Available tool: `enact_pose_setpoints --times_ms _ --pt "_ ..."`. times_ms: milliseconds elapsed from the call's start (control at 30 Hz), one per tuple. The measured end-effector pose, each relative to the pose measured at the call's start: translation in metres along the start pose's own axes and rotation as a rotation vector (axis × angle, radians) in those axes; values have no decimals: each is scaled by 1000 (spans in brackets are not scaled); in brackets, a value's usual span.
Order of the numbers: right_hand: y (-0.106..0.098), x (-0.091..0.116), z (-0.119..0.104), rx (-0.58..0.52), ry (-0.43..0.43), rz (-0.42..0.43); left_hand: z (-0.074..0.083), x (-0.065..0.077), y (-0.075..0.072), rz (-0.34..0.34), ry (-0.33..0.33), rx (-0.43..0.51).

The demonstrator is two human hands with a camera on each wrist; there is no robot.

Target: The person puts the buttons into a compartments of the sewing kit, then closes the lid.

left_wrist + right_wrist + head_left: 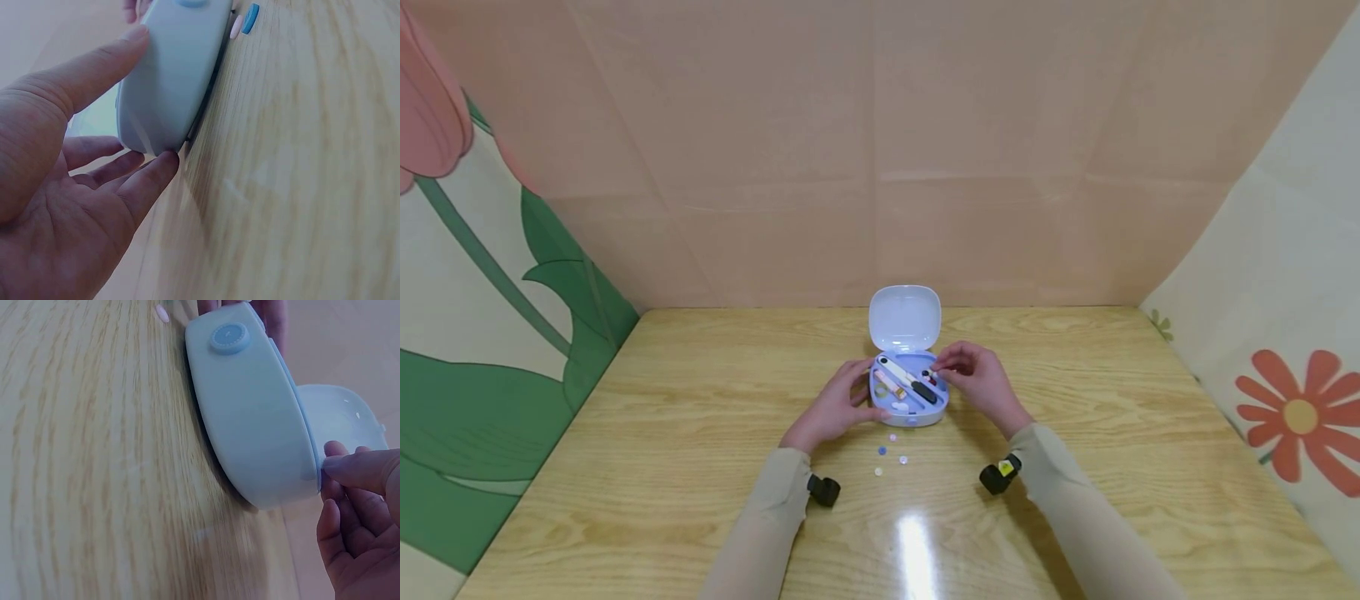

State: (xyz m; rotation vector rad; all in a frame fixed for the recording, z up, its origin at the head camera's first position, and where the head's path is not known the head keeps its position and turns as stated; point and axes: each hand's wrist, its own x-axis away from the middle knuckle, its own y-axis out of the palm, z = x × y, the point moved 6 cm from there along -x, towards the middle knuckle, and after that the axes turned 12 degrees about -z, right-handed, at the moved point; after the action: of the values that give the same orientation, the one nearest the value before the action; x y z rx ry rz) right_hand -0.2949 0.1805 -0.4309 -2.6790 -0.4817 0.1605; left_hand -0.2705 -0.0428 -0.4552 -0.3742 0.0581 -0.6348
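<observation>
An open light-blue sewing box (911, 422) stands on the table, its pale lid (905, 318) tilted up at the back. My left hand (838, 406) grips its left side, thumb along the front wall and fingertips at the side. My right hand (979, 382) is over the right compartment, thumb and index fingertip close together; I cannot tell whether they pinch anything. Small dark and white pieces (929, 377) lie by those fingertips. In the tray lie a white tool with a black end (922, 392), an orange-and-pink item (891, 385) and white pieces (899, 407).
Several small buttons lie on the wooden table (700, 467) before the box: a blue button (882, 450), a pink button (892, 437) and pale ones (903, 460). A plain pinkish sheet (872, 167) hangs behind the table, with flower-patterned sheets at both sides.
</observation>
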Motion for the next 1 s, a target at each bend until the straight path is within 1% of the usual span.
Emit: enact_pose_setpoints --times_ms 333,533,600,700,767,833,1000 --pt "0 2 -3 4 -28 -3 1 1 0 0 -4 5" --pt "0 4 -4 -2 -14 -9 2 0 0 2 7 9" --pt "0 5 -8 -14 -17 -15 2 0 0 3 6 5" --pt "0 10 -20 -30 -29 -32 2 0 0 1 4 2" --pt "1 11 -22 -41 -30 -42 1 0 0 -1 7 2" --pt "1 11 -21 -44 -29 -48 1 0 0 -4 10 5" --pt "0 7 -5 -25 -31 -47 1 0 0 -5 24 16"
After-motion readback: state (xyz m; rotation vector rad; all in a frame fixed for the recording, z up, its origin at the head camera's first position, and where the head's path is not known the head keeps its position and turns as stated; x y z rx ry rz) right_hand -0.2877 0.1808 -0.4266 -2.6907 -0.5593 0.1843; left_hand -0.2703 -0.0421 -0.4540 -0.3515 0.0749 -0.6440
